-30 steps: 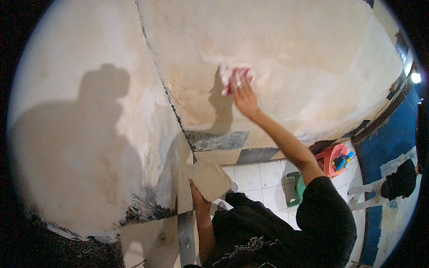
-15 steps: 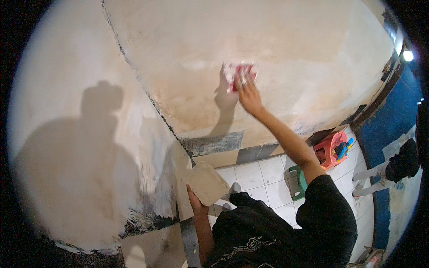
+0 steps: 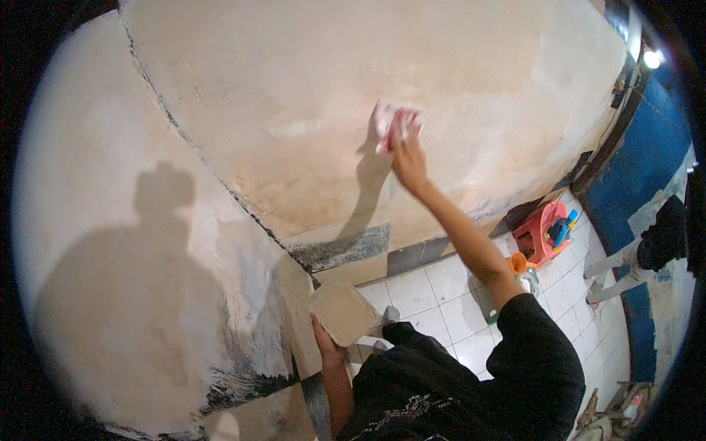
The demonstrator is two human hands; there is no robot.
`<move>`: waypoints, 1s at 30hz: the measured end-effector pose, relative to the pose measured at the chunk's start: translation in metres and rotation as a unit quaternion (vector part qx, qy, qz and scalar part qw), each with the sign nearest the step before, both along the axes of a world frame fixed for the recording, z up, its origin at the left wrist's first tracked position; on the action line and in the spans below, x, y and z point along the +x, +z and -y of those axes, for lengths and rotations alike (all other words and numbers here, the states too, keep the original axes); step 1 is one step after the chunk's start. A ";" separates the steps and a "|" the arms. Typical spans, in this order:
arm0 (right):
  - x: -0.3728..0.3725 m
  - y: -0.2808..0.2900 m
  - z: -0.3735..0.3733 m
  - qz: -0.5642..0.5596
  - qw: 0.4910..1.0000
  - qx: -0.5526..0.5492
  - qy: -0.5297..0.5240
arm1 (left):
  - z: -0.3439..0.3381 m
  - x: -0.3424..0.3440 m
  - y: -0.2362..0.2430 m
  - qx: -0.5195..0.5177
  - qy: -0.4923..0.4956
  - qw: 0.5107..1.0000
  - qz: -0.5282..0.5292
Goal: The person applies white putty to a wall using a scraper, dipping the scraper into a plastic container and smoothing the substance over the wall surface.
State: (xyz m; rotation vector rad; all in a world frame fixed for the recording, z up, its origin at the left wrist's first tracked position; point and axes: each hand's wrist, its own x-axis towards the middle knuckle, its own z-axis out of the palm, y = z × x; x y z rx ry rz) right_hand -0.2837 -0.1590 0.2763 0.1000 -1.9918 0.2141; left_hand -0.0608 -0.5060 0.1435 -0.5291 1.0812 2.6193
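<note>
My right arm reaches up to the beige wall [image 3: 478, 66]. The fingers of my right hand [image 3: 410, 167] are closed on a flat red-and-white piece [image 3: 390, 128], pale-smeared and slightly blurred. It lies at the wall's surface, and its exact kind is unclear. Low down near the corner, my left hand [image 3: 329, 345] grips the edge of a square board [image 3: 344, 312] with a pale beige coating on top. Part of that hand is hidden under the board.
A red plastic stool [image 3: 543, 239] with a blue item on it stands by the wall, an orange cup [image 3: 518, 262] nearer. Another person's legs [image 3: 618, 275] show at the right. White tiles [image 3: 456, 323] cover the floor. A rough dark crack [image 3: 184, 132] marks the wall corner.
The view has turned, shifting the corner crack leftward. My right hand stays at the wall with the red-and-white piece; my left still holds the board. The orange cup has come into sight.
</note>
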 end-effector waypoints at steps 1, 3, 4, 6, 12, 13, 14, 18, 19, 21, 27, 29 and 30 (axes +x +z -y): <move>0.012 -0.008 0.042 -0.019 0.998 0.040 0.052 | 0.013 0.002 0.000 -0.016 0.017 1.000 -0.001; 0.032 -0.059 0.058 0.060 0.991 0.032 0.118 | 0.010 -0.002 0.000 -0.009 0.004 1.000 -0.009; 0.046 -0.072 0.070 0.106 0.987 0.051 0.114 | 0.014 -0.001 -0.004 0.001 0.001 1.000 -0.008; 0.061 -0.068 0.068 0.156 0.978 0.015 0.137 | 0.017 0.000 -0.004 0.006 0.007 1.000 -0.012; 0.033 0.070 0.018 -0.081 0.996 -0.001 0.023 | 0.021 0.012 0.009 0.051 0.001 0.999 0.005; 0.026 0.074 0.019 -0.091 0.996 -0.001 0.001 | 0.015 0.014 0.019 0.048 0.005 0.999 0.022; 0.009 0.050 0.030 -0.054 0.997 -0.050 0.011 | 0.017 0.014 0.014 0.070 0.003 0.998 0.007; 0.038 -0.011 0.076 0.021 0.994 0.021 0.105 | 0.028 0.010 -0.014 0.084 0.011 0.996 -0.013; 0.055 -0.008 0.087 0.022 0.993 -0.002 0.118 | 0.030 0.010 -0.017 0.071 0.012 0.997 -0.008; 0.068 -0.001 0.088 0.031 0.944 -0.274 0.180 | 0.033 0.007 -0.026 0.082 0.011 0.997 -0.013; 0.051 0.050 0.043 -0.071 0.326 -0.788 0.517 | 0.020 -0.001 -0.023 0.047 0.005 0.998 0.032; 0.058 0.070 0.056 -0.019 0.297 -0.823 0.483 | 0.016 -0.004 -0.022 0.068 0.003 0.998 0.013; 0.064 0.074 0.060 -0.017 0.304 -0.824 0.477 | 0.009 -0.008 -0.015 0.081 -0.007 0.997 0.002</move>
